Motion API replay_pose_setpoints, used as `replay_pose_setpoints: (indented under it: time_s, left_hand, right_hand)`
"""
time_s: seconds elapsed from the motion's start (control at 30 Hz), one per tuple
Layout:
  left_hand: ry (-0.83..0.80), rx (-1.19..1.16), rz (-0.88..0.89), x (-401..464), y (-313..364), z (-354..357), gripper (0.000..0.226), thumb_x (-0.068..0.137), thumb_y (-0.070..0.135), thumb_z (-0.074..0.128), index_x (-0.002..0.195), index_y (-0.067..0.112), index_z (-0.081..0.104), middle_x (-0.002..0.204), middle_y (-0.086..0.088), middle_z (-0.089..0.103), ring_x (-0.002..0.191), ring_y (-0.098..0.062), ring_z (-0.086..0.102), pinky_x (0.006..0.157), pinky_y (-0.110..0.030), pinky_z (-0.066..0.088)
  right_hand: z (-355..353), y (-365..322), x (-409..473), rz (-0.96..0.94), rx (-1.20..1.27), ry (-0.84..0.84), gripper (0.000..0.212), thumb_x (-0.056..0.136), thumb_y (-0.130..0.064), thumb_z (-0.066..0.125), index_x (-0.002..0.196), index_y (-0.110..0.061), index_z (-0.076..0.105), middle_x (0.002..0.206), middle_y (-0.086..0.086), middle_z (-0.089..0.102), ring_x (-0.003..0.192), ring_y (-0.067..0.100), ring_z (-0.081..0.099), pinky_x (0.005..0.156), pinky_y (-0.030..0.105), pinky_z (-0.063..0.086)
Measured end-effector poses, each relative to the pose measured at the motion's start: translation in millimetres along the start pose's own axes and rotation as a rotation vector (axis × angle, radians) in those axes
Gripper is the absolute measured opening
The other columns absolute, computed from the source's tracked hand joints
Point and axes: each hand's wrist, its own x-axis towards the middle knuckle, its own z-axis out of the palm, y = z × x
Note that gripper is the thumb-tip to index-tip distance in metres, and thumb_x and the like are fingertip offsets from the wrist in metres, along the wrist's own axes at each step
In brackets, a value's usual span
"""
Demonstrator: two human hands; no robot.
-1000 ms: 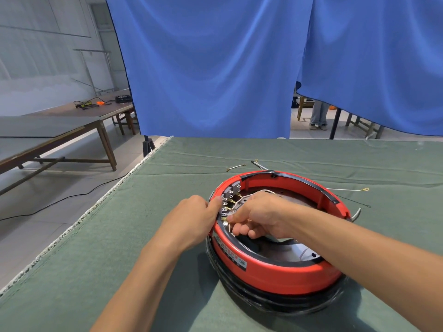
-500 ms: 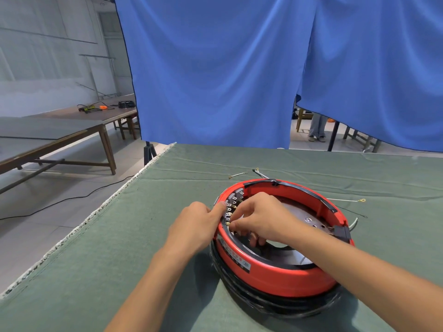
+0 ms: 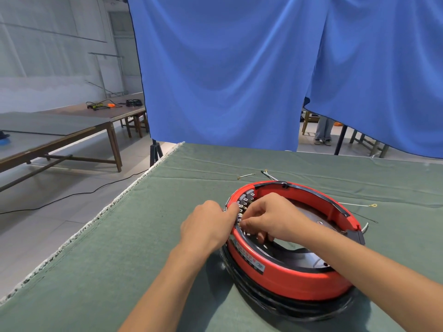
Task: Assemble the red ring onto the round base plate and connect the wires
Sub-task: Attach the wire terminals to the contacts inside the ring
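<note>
The red ring (image 3: 291, 271) is seated on the round base plate (image 3: 282, 305), on the green cloth-covered table (image 3: 119, 248). The ring is judged stiff, light plastic, best steadied by its outer wall; the wires are thin and springy, and the small metal terminals (image 3: 241, 207) on the ring's left inner rim are judged easily bent. The left hand (image 3: 207, 226) is pressed against the ring's left outer wall with curled fingers. The right hand (image 3: 271, 218) is curled inside the ring beside the terminals, apparently pinching a wire end, though this is hidden. Spare wires (image 3: 247, 175) lie beyond the ring.
</note>
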Motion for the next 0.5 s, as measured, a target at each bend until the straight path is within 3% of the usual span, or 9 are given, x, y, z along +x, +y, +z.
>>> replay_pose_setpoints:
  time_s: [0.13, 0.23, 0.3, 0.4, 0.5]
  left_hand:
    - [0.107, 0.092, -0.014, -5.3, 3.2, -0.4, 0.054, 0.086, 0.057, 0.042, 0.061, 0.009, 0.042, 0.085, -0.015, 0.066, 0.078, -0.038, 0.058, 0.06, -0.037, 0.037]
    - [0.196, 0.13, 0.016, -9.8, 6.3, -3.9, 0.045, 0.088, 0.058, 0.041, 0.077, 0.014, 0.046, 0.09, -0.008, 0.063, 0.079, -0.033, 0.055, 0.065, -0.036, 0.039]
    - [0.318, 0.116, 0.096, -14.3, 9.9, -5.7, 0.038, 0.09, 0.053, 0.044, 0.086, 0.015, 0.047, 0.091, -0.005, 0.061, 0.083, -0.032, 0.058, 0.068, -0.037, 0.043]
    - [0.498, 0.066, 0.301, -26.3, 22.3, -5.7, 0.023, 0.089, 0.039, 0.051, 0.08, 0.019, 0.051, 0.083, 0.003, 0.058, 0.083, -0.022, 0.055, 0.06, -0.032, 0.037]
    - [0.483, 0.067, 0.455, -33.1, 38.8, -2.3, 0.017, 0.087, 0.03, 0.054, 0.074, 0.02, 0.054, 0.075, 0.007, 0.057, 0.085, -0.016, 0.048, 0.057, -0.03, 0.032]
  right_hand:
    - [-23.2, 3.9, -19.9, -0.034, -0.064, 0.181, 0.015, 0.083, -0.015, 0.066, 0.071, -0.023, 0.07, 0.052, -0.008, 0.064, 0.043, 0.006, 0.06, 0.04, 0.01, 0.038]
    - [-45.5, 14.8, -36.7, 0.013, -0.074, 0.34, 0.019, 0.082, -0.016, 0.064, 0.067, -0.025, 0.07, 0.054, -0.009, 0.065, 0.047, 0.008, 0.062, 0.051, 0.021, 0.047]
    - [-54.9, 24.9, -48.8, 0.039, -0.171, 0.465, 0.021, 0.081, -0.017, 0.064, 0.064, -0.029, 0.068, 0.053, -0.014, 0.064, 0.054, 0.011, 0.063, 0.06, 0.03, 0.051]
    - [-61.3, 37.5, -66.5, 0.068, -0.286, 0.616, 0.022, 0.082, -0.02, 0.063, 0.067, -0.035, 0.065, 0.059, -0.019, 0.064, 0.07, 0.013, 0.062, 0.067, 0.033, 0.049]
    - [-66.4, 48.1, -74.4, 0.075, -0.326, 0.692, 0.016, 0.085, -0.021, 0.06, 0.08, -0.034, 0.069, 0.072, -0.021, 0.063, 0.087, 0.014, 0.055, 0.071, 0.034, 0.045]
